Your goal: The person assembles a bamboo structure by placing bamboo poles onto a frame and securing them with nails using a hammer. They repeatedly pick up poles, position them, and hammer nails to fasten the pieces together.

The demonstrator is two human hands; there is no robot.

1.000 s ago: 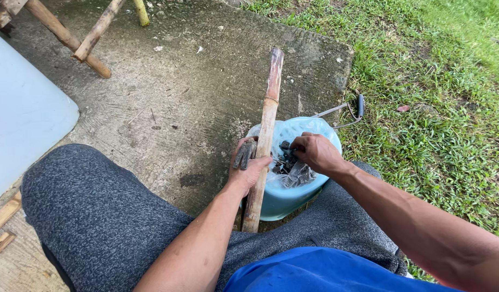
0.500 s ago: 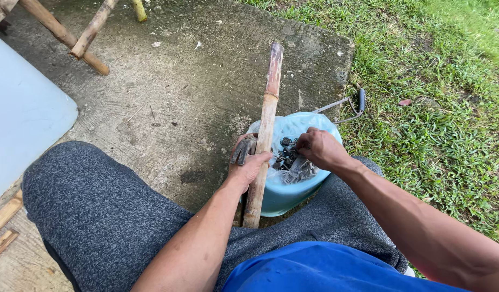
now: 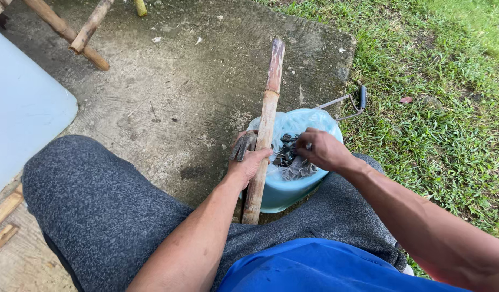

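We take the light blue bucket (image 3: 284, 189) as our landmark; it sits between our knees at the edge of the concrete slab (image 3: 195, 92). Inside it lies a heap of dark nails (image 3: 290, 159), and our right hand (image 3: 322, 150) reaches in from the grass side with fingertips pinched together on what looks like one nail. We judge the nails stiff, small and sharp-ended, easy to drop, best picked by the shank. Across the bucket's near-left rim leans a bamboo pole (image 3: 264, 130), light and rigid by our reckoning, likely to roll. Our left hand (image 3: 248, 161) wraps it together with a hammer head (image 3: 243, 146), fingers closed. Beyond the bucket, on the grass (image 3: 433, 119), lies its wire handle (image 3: 347, 103).
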